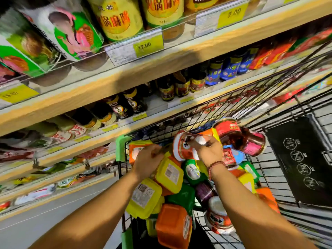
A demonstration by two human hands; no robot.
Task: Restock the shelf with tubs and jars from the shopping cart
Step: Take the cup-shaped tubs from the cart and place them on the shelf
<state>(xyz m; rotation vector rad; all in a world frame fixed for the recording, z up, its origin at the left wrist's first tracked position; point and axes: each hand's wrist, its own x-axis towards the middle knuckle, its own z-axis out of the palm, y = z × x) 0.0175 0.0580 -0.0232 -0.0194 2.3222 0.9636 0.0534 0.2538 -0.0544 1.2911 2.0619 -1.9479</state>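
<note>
Supermarket aisle: a wooden shelf in tiers of sauce jars stands to the left of a wire shopping cart heaped with tubs and jars. Your right hand curls its fingers round one end of a red-and-white tub at the top of the heap. Your left hand lies over an orange tub at the cart's corner; blur hides whether it grips. Expect tubs to be light, thin-walled and smooth: hold the body, not the lid. The glass jar nearby is likely heavier and breakable.
</note>
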